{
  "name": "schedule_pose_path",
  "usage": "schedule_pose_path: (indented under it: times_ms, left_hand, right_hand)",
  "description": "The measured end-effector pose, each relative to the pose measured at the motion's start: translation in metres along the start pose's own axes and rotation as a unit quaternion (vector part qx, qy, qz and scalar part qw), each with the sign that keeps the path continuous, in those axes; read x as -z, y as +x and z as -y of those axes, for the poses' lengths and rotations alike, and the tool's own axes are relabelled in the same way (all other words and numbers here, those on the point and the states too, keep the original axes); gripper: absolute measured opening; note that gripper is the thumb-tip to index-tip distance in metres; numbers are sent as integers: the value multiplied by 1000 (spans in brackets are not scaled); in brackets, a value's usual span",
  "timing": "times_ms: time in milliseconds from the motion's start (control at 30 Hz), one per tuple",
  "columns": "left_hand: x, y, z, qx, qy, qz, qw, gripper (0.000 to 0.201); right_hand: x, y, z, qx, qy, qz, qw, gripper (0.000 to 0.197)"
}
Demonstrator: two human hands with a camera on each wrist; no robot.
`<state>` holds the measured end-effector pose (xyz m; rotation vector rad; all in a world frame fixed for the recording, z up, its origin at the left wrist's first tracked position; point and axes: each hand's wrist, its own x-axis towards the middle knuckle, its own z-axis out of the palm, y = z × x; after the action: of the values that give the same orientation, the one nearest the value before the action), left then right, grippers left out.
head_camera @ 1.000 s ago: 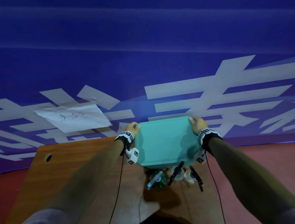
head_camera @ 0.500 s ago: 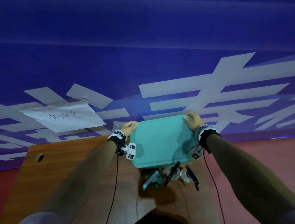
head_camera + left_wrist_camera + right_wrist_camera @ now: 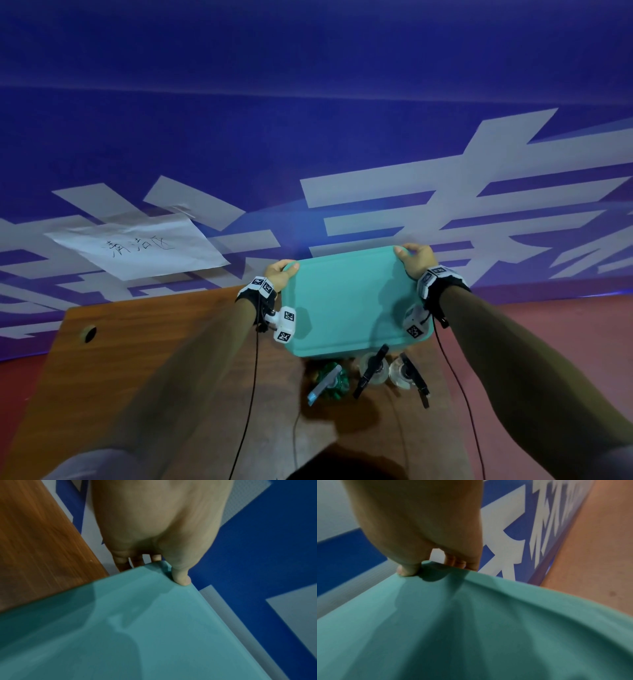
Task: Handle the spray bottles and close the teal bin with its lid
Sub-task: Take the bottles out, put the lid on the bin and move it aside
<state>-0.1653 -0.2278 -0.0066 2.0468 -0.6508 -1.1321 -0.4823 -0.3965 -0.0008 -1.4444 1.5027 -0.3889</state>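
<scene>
A flat teal lid is held level at the far side of the wooden table; the bin under it is hidden. My left hand grips its far left corner, thumb on top, fingers below. My right hand grips the far right corner the same way, thumb on the lid. Just in front of the lid stand a green spray bottle with a pale trigger and two clear spray bottles with black triggers.
A blue banner with large white characters rises right behind the table, with a handwritten paper sheet taped on it at the left. A cable hole sits in the table's far left. Red floor lies to the right.
The lid, held by both hands, has shifted slightly to the left and away from me over the table; the three spray bottles stand where they were.
</scene>
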Motion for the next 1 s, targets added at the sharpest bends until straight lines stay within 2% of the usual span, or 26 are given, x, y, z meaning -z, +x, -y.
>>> schedule_pose_path:
  times_ms: [100, 200, 233, 300, 400, 467, 667, 733, 800, 900, 1000]
  left_hand:
    - [-1, -7, -6, -22, 103, -20, 994, 41]
    - [1, -18, -8, -56, 246, -15, 967, 85]
    - [2, -27, -9, -65, 301, 6, 951, 101]
    - [2, -50, -10, -90, 383, 69, 917, 122]
    - [1, -77, -1, -106, 461, 151, 868, 137]
    - [1, -86, 7, -111, 501, 172, 841, 141]
    - [-1, -91, 9, -110, 493, 169, 847, 143]
    - [-1, -91, 9, -106, 485, 162, 853, 143]
    - [-1, -92, 10, -104, 469, 154, 864, 142]
    - [-5, -99, 13, -123, 449, 140, 874, 138]
    - [-8, -107, 11, -127, 432, 126, 884, 133]
  right_hand:
    - [1, -4, 3, 20, -96, 2, 995, 51]
    - [0, -8, 5, 70, -241, 14, 968, 49]
    - [-2, -13, 5, 101, -285, 14, 953, 52]
    - [-4, -23, 1, 166, -369, 20, 914, 64]
    - [-6, -37, -10, 218, -456, 54, 861, 82]
    - [-6, -46, -15, 228, -471, 57, 850, 86]
    - [-15, -65, -18, 180, -496, 40, 849, 82]
    - [-17, -69, -7, 142, -496, 68, 854, 83]
    - [-14, -71, 4, 107, -489, 116, 858, 96]
    - [-11, -78, 11, 83, -495, 158, 850, 127]
    - [-12, -87, 9, 78, -483, 152, 859, 127]
